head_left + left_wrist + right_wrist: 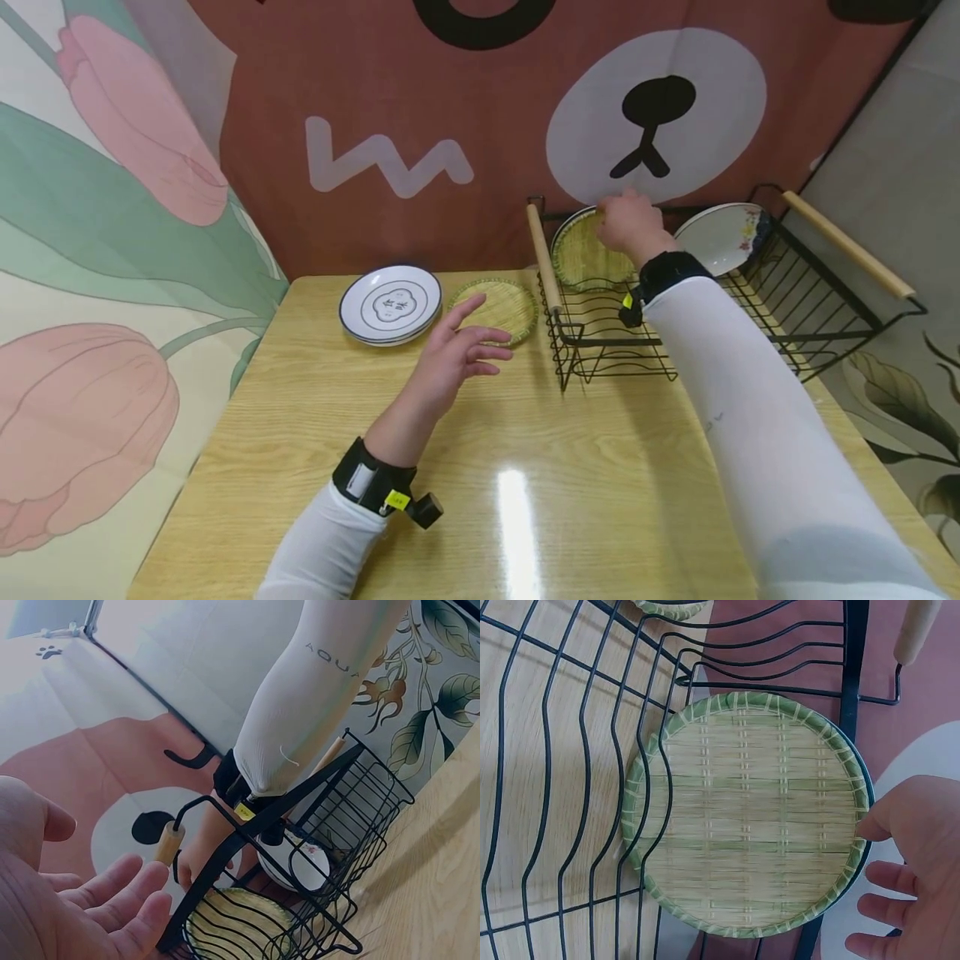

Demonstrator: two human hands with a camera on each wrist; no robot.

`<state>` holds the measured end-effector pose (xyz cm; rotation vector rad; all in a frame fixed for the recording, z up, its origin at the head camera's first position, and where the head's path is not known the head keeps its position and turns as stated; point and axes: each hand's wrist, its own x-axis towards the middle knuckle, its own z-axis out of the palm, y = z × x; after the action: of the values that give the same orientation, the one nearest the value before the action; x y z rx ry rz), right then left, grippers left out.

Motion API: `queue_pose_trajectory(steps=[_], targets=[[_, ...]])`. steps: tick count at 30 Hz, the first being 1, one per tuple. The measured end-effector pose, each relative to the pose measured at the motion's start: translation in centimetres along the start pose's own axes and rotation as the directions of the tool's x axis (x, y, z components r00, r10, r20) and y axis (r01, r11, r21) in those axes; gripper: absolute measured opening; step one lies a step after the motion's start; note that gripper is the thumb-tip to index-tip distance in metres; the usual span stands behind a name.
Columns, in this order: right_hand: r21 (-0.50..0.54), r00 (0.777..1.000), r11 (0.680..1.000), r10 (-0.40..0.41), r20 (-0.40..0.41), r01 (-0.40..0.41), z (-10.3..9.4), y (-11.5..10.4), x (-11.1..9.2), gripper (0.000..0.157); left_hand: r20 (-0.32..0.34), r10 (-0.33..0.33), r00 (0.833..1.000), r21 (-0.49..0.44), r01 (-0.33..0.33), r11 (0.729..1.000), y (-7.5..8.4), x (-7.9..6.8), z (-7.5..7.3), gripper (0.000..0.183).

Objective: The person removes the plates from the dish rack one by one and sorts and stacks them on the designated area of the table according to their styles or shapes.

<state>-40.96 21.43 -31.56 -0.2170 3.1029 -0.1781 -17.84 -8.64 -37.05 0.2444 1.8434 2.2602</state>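
My right hand is at the rim of a round woven bamboo mat with a green stitched edge. The thumb lies on the mat's front and the forefinger is hidden behind the edge; it appears to pinch it. This mat stands upright in a black wire dish rack, a dark-rimmed plate showing just behind it. My left hand hovers with loosely spread fingers, holding nothing, by a second woven mat that lies on the table. Left of that sit stacked white plates with blue rims.
A white bowl-like dish with a floral edge leans in the rack's right part. Wooden handles top the rack's ends. Behind the wooden table hangs a cloth with a cartoon bear face.
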Motion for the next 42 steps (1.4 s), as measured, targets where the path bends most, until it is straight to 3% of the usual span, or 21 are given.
queue_pose_trajectory(steps=[7, 13, 21, 30, 42], targets=[[0.014, 0.999, 0.999, 0.034, 0.008, -0.034, 1.1, 0.7, 0.0, 0.051, 0.005, -0.007, 1.0, 0.001, 0.007, 1.0, 0.1, 0.0, 0.2, 0.054], [0.026, 0.995, 0.997, 0.071, -0.065, -0.07, 1.0, 0.9, 0.1, 0.052, -0.006, -0.008, 1.0, -0.005, 0.008, 1.0, 0.1, 0.1, 0.3, 0.054], [0.046, 0.993, 0.995, 0.088, -0.082, -0.084, 0.7, 1.2, 0.2, 0.054, -0.001, -0.008, 1.0, -0.004, 0.008, 1.0, -0.1, 0.3, 0.1, 0.053], [0.05, 0.992, 0.994, 0.096, -0.076, -0.093, 0.7, 1.2, 0.2, 0.056, 0.003, -0.007, 1.0, -0.005, 0.007, 1.0, -0.2, 0.3, 0.1, 0.053], [0.096, 0.995, 0.991, 0.096, 0.004, -0.096, 0.2, 1.1, 0.2, 0.042, 0.019, 0.002, 1.0, -0.013, -0.002, 1.0, -0.1, 0.2, 0.0, 0.053]])
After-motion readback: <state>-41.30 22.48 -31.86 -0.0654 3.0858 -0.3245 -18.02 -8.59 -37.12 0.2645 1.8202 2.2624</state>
